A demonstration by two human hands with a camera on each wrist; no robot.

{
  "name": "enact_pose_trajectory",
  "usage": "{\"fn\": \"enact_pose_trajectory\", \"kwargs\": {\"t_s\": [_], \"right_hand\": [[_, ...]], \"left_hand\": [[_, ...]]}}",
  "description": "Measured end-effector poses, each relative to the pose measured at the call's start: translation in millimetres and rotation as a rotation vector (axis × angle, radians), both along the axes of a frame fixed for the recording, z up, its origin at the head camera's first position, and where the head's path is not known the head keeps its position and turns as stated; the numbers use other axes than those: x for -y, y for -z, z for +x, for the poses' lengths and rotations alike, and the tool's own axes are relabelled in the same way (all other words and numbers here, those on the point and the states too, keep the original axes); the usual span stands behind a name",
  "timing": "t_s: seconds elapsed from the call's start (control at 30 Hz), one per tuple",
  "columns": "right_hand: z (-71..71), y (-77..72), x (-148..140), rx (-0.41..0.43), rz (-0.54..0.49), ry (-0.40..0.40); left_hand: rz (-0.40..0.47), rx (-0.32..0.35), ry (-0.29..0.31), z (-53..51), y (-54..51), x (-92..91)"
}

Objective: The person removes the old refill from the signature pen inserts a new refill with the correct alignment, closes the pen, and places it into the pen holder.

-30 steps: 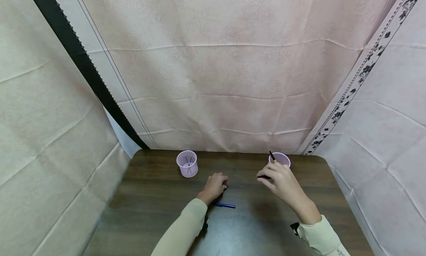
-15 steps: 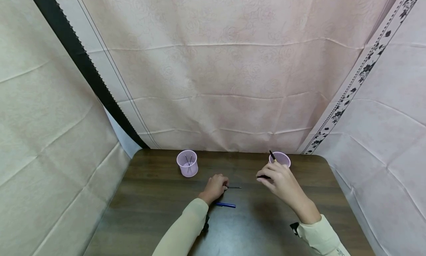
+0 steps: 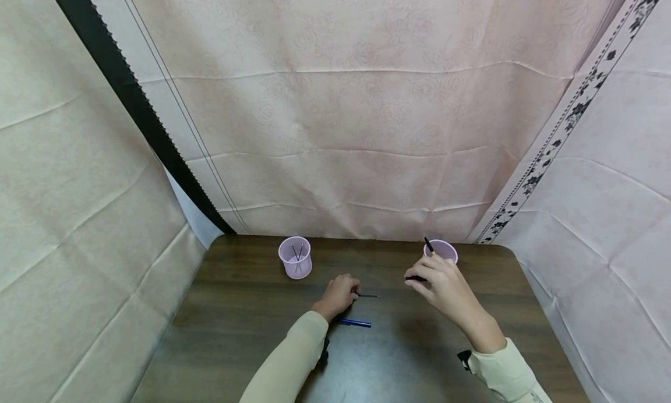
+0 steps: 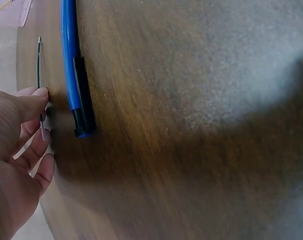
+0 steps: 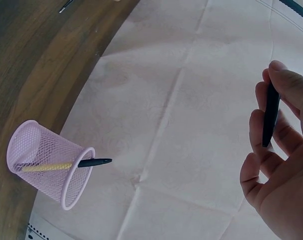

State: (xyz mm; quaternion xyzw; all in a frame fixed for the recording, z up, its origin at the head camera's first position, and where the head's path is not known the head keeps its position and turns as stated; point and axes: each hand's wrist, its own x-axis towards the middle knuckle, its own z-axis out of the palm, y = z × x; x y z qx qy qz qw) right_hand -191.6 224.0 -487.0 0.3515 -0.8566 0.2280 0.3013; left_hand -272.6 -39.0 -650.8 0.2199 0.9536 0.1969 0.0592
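Observation:
My left hand [image 3: 337, 296] pinches a thin, dark pen refill [image 4: 39, 65] between thumb and fingers, low over the table. Its metal tip points away from the hand, and its clear tail end shows below the thumb. Close beside that hand, a blue pen [image 4: 70, 55] with a black clip lies on the wood. My right hand [image 3: 439, 286] grips a short, black, tapered pen piece [image 5: 271, 112], raised in front of the right pink mesh cup [image 5: 46, 145]. Inside that cup leans a yellow pen [image 5: 51, 167] with a black end sticking out past the rim.
Another pink mesh cup [image 3: 297, 272] stands at the back left of the brown wooden table [image 3: 236, 310], with thin dark sticks in it. Pale patterned cloth [image 3: 346, 129] hangs right behind the table's back edge and along both sides.
My left hand has shifted very slightly, and the refill shows darker than a second ago. My right hand stays where it was, with the black pen piece in its fingers.

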Motion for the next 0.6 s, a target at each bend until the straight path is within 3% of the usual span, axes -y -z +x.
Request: {"fn": "enact_pose_trajectory", "kwargs": {"t_s": [0.33,0.6], "right_hand": [[-0.9,-0.4,-0.3,0.036,0.007,0.012],[-2.5,-1.1,0.2,0.003,-0.003,-0.008]], "left_hand": [[0.029,-0.003,0.008,0.8,1.5,1.5],[0.08,-0.017,-0.005,1.3,5.0,3.7]]}}
